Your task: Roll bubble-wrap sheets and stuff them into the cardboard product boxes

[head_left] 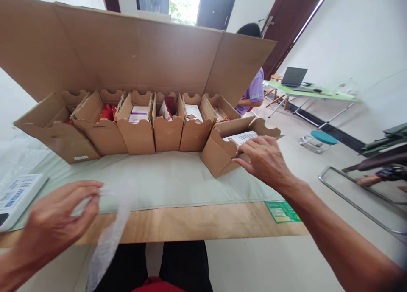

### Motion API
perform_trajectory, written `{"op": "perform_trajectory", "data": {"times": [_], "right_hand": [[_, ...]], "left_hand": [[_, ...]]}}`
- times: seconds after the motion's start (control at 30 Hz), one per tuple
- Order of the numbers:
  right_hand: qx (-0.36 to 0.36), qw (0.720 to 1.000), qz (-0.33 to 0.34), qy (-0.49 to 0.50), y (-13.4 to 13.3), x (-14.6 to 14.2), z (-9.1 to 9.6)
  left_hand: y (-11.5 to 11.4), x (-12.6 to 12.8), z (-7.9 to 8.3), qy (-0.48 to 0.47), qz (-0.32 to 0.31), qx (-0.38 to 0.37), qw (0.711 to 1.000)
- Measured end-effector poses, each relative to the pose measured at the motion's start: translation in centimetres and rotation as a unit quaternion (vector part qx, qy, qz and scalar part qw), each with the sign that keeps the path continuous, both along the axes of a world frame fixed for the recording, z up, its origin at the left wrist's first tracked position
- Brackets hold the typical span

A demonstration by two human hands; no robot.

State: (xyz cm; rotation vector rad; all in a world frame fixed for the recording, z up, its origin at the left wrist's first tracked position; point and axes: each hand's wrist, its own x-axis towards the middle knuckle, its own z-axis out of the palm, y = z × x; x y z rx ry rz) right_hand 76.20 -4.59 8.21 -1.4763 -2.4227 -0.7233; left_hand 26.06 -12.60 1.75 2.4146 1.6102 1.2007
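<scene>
Right hand (pixel 262 158) at center right of frame, fingers spread and laid on the near rim of a small cardboard box (pixel 222 152), not closed around it; looks like it steadies or turns the box, which sits angled, pulled out of line from the others. Box is open on top, flaps up, white printed item (pixel 241 137) visible inside. Left hand (pixel 57 220) at lower left, fingertips pinched on a strip of bubble wrap (pixel 110 237) that hangs down past the table edge, blurred, so the exact grip is hard to read. Behind, a row of similar boxes (pixel 136 126) stands side by side touching, open tops up so contents show: red and white items. Row sits on the lower panel of a big flattened carton (pixel 136 54), whose back panel rises behind like a wall. Table (pixel 197 222) with pale cover, wood front edge, green sticker (pixel 282 211) at right. White printed sheet (pixel 17 194) at far left. A person in purple (pixel 254 90) sits upper right, near a laptop (pixel 294 76).
</scene>
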Motion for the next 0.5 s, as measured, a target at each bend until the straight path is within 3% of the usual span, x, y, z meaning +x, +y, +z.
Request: {"op": "perform_trajectory", "data": {"times": [0.1,0.23,0.33,0.5], "right_hand": [[0.007,0.999,-0.045,-0.028,1.1,-1.6,0.1],[-0.003,0.996,-0.072,-0.052,2.3,-2.6,0.9],[-0.06,0.994,-0.066,-0.062,2.7,-1.5,1.7],[-0.112,0.982,-0.113,-0.102,3.2,2.0,2.3]], "left_hand": [[1.0,6.7,0.1,0.008,-0.112,0.062,0.992],[0.8,13.2,0.3,0.024,-0.214,0.056,0.975],[0.8,15.3,0.2,0.019,-0.244,0.043,0.969],[2.3,14.9,-0.2,0.01,-0.202,0.059,0.977]]}}
